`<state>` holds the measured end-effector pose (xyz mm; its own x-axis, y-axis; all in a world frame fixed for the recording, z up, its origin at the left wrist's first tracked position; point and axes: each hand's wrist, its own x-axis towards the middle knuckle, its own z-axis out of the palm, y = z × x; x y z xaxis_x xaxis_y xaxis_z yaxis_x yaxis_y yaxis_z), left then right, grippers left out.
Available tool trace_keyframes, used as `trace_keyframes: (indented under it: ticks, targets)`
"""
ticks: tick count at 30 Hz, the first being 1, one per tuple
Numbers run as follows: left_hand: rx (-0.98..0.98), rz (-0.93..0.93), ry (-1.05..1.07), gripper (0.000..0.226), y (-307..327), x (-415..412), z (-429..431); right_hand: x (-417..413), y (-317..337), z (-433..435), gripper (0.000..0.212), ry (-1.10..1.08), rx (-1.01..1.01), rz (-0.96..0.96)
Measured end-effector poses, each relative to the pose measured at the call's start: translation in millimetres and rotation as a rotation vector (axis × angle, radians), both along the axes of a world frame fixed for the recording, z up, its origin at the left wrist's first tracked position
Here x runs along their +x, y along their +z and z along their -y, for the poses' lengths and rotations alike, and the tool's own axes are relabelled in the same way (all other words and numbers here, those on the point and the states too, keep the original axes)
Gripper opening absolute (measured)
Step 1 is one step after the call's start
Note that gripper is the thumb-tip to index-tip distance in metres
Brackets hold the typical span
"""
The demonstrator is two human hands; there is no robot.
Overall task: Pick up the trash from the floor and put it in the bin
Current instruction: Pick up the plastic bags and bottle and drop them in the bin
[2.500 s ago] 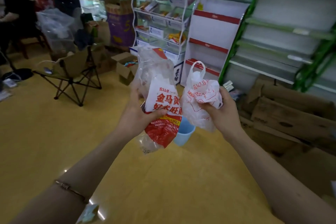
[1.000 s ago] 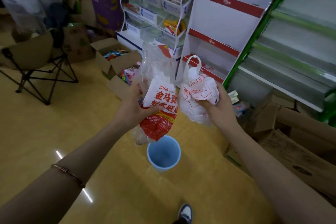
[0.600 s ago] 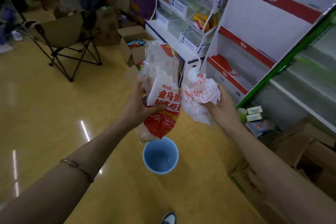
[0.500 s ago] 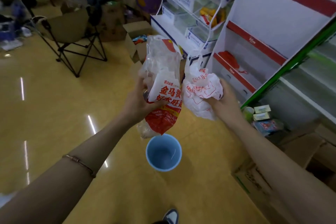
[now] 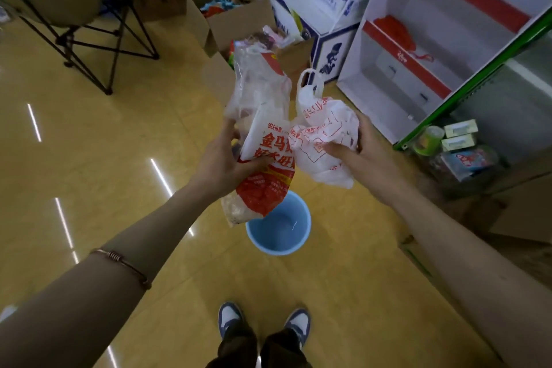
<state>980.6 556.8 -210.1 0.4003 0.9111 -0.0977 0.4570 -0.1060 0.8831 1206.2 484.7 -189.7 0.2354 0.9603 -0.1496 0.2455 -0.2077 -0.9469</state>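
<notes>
Our left hand [image 5: 224, 163] grips a wrapper [image 5: 267, 185], and our right hand [image 5: 369, 158] clutches a crumpled bag [image 5: 327, 131] just beside it at 3 o'clock. The bin [image 5: 279, 249] stands on the floor at 6 o'clock, partly hidden by the wrapper. Our shoes [image 5: 230, 317] are nearer to us, the chair [image 5: 86, 21] at 10 o'clock, the shelf [image 5: 424, 48] at 2 o'clock.

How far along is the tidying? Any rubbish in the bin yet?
Picking up looks done: the left hand grips a red-and-white wrapper, the right hand a crumpled white bag, both held above the blue bin. Nothing shows inside the bin, so dropping both in is left.
</notes>
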Motion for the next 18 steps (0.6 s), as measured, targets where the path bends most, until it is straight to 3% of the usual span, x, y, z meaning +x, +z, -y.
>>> trace_keyframes:
  ticks: [8,18]
  targets:
    - [-0.105,-0.007,-0.006,0.076,-132,8,-2,2,-133,3,0.041,-0.053,-0.113,-0.197]
    - [-0.120,-0.088,-0.010,0.068,-303,23,11,14,-301,14,0.045,-0.015,-0.226,-0.079]
